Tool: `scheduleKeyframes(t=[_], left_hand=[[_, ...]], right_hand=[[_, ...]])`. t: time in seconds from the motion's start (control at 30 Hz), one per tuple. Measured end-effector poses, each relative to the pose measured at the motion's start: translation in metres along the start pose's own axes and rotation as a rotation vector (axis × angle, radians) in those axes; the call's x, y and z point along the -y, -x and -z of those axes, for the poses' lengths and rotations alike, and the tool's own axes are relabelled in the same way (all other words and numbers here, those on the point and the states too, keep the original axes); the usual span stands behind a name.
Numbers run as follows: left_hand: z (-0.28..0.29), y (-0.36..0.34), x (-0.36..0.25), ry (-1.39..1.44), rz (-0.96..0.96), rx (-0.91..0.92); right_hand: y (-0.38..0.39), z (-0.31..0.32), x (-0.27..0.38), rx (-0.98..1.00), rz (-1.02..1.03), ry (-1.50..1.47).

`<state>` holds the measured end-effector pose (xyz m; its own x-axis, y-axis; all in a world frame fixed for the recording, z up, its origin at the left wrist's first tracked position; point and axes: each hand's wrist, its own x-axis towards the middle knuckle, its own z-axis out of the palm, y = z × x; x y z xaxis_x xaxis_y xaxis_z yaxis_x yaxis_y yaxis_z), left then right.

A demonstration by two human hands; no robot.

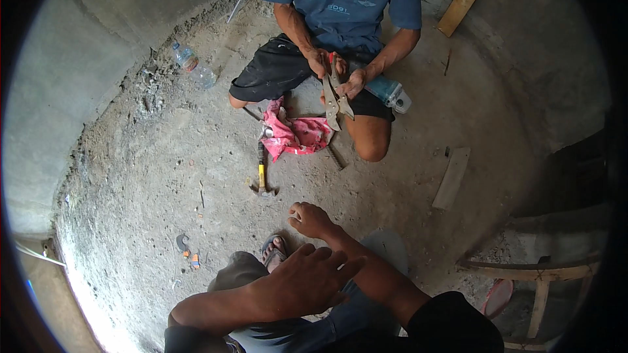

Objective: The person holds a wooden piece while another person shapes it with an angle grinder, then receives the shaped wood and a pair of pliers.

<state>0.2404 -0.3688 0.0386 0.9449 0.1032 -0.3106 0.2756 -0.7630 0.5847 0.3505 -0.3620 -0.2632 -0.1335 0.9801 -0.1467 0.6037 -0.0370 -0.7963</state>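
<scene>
My left hand (306, 281) is held over my knees with its fingers apart and nothing visible in them. Beyond it, my right hand (311, 221) hovers above the floor, fingers loosely bent with a gap between them; I see nothing in it. Nearest to the right hand is a claw hammer (262, 173) with a black and yellow handle, lying on the concrete. A pink cloth or bag (297, 136) lies crumpled beyond the hammer's handle. Across from me, a seated person in a blue shirt grips a large metal plier-like tool (333, 95) in both hands, its jaws pointing down.
Plastic bottles (196, 68) lie by the left wall. A teal and clear container (389, 93) rests by the person's leg. Wooden boards (452, 178) (460, 6) lie on the right. A wooden frame (540, 281) stands at lower right. Small debris (195, 261) dots the left floor.
</scene>
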Motion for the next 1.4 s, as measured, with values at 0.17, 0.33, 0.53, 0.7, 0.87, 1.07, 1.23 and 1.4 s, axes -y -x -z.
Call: scheduleKeyframes(t=[0.17, 0.33, 0.53, 0.7, 0.87, 1.07, 1.23, 1.4], left_hand=[[-0.005, 0.002, 0.001, -0.053, -0.02, -0.084], [0.007, -0.001, -0.002, -0.005, 0.029, 0.049], [0.006, -0.001, -0.001, 0.022, 0.02, 0.039], [0.001, -0.002, 0.001, 0.017, 0.009, 0.013], [0.003, -0.001, 0.0, 0.01, 0.017, 0.023], [0.001, -0.002, 0.0, -0.011, 0.014, 0.024], [0.002, -0.001, 0.0, -0.01, 0.01, 0.014], [0.002, -0.001, 0.0, 0.003, 0.003, 0.002]], right_hand=[[-0.002, 0.0, 0.003, 0.064, -0.054, -0.022], [-0.001, 0.006, 0.005, 0.109, -0.103, -0.032], [-0.002, 0.005, 0.005, 0.112, -0.095, -0.038], [-0.002, 0.002, 0.004, 0.102, -0.09, -0.041], [-0.001, -0.001, 0.002, 0.037, -0.026, -0.018], [-0.002, 0.001, 0.001, 0.103, -0.089, -0.04], [-0.002, 0.003, 0.004, 0.119, -0.106, -0.043], [0.0, -0.002, -0.001, 0.003, -0.004, -0.014]])
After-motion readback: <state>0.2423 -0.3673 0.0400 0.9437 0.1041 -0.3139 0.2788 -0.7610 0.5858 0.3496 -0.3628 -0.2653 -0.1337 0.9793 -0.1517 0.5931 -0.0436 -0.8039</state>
